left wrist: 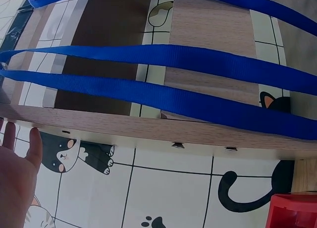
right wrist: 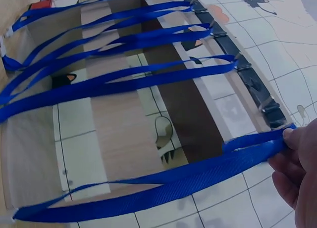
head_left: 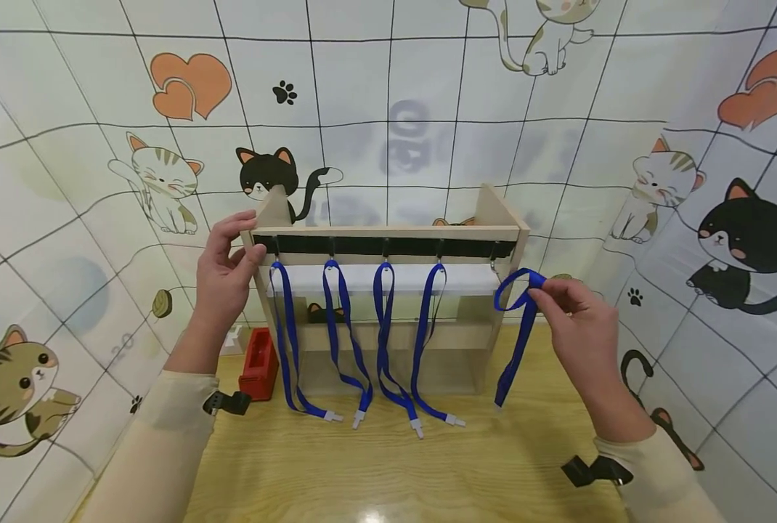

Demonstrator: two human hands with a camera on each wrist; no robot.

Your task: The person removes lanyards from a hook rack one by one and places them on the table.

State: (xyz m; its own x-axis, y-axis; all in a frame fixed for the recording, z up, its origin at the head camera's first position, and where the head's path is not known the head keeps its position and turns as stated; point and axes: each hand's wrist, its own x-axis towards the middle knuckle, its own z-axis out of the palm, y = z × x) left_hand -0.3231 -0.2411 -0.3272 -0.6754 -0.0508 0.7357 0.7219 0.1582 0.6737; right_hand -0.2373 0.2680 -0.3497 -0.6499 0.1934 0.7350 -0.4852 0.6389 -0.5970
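Blue ribbon forms the lanyard point(head_left: 519, 347) I'm watching, right of centre in my head view, its upper part bent into a loop and its tail hanging down to the lower right. The person's right grip point(head_left: 581, 319) pinches it between thumb and fingers near the top. The loop sits just beside the rightmost hook point(head_left: 493, 256); whether they touch, I can't tell.

Leftward, four hanging lanyards point(head_left: 386, 327) drop from hooks along the black strip point(head_left: 356, 247), each ending in a pale clip near the lower middle of the frame. That strip crosses the front of a wooden rack point(head_left: 388, 232), above a white bar point(head_left: 362, 279). At the rack's upper left corner, I see the left grip point(head_left: 226, 272) holding the wood, thumb in front.

A red box point(head_left: 258, 363) stands left of centre, just beside the rack, on the wood-grained surface point(head_left: 362, 476). Around everything I have a white gridded backdrop point(head_left: 356, 80) printed with cats, hearts and paw marks.
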